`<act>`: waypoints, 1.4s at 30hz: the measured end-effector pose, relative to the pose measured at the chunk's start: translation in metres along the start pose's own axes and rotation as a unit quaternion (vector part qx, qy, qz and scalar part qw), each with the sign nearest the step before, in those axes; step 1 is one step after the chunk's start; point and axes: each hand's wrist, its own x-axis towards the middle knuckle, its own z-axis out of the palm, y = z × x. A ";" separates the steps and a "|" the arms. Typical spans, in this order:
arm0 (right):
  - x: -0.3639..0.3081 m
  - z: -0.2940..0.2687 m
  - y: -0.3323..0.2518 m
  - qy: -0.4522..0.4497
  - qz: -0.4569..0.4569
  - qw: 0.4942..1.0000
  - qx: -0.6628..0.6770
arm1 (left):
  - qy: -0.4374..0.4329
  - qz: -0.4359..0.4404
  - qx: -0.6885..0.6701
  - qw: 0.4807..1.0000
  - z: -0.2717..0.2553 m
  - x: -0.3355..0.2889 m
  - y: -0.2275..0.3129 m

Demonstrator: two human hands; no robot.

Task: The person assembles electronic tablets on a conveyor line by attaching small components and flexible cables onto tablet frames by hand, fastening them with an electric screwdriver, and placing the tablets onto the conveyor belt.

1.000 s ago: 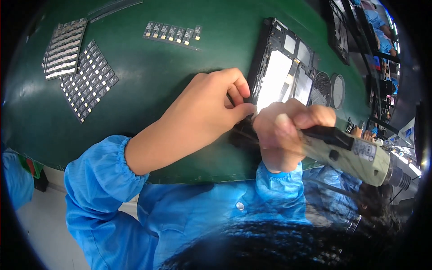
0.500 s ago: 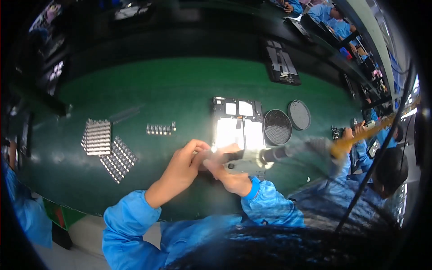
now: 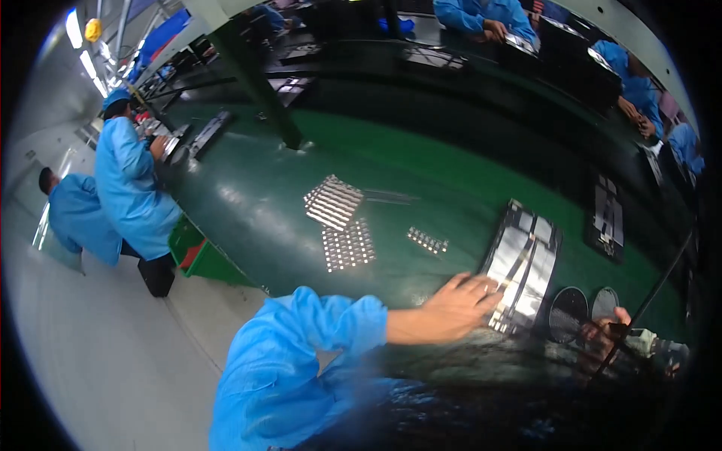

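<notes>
My left hand (image 3: 460, 307) lies with outstretched fingers on the near left edge of an opened tablet-like device (image 3: 530, 282) with silvery panels and a dark frame. At the lower right, my right hand (image 3: 604, 332) is closed around what looks like an electric screwdriver (image 3: 648, 344), partly hidden by dark strands. That hand is beside two round dishes, a dark one (image 3: 568, 310) and a grey one (image 3: 604, 304); their small contents are too fine to make out. A short strip of small parts (image 3: 428, 241) lies left of the device.
Farther left lie a stack of light strips (image 3: 333, 201) and a sheet of small parts (image 3: 349, 246) on the green table (image 3: 252, 233). A second device (image 3: 606, 218) is at the right. A green post (image 3: 263, 90) rises behind. Co-workers in blue (image 3: 129, 177) stand at the left, beside a green bin (image 3: 203, 259).
The view has swung left. My hands, together over the device's near end before, are now apart: the left flat on its edge, the right moved away rightward with the screwdriver to the dishes.
</notes>
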 end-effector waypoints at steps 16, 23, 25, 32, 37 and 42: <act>-0.004 0.121 -0.095 0.247 0.204 0.947 0.031 | 0.020 -0.065 -0.010 0.998 0.035 0.269 -0.064; -0.004 0.073 -0.042 0.191 0.171 0.967 0.008 | 0.147 -0.114 -0.054 0.981 0.148 0.292 0.017; -0.003 0.053 -0.027 0.200 0.192 0.961 0.002 | 0.169 -0.163 -0.088 0.968 0.156 0.293 0.009; -0.004 0.011 0.015 0.136 0.137 0.981 0.033 | 0.246 -0.183 -0.202 0.930 0.173 0.299 -0.018; -0.003 0.011 0.005 0.095 0.076 0.991 0.050 | 0.207 -0.327 -0.619 0.684 0.108 0.300 0.007; 0.008 0.010 0.002 0.089 0.071 0.993 0.037 | 0.158 -0.303 -0.750 0.566 0.112 0.280 -0.022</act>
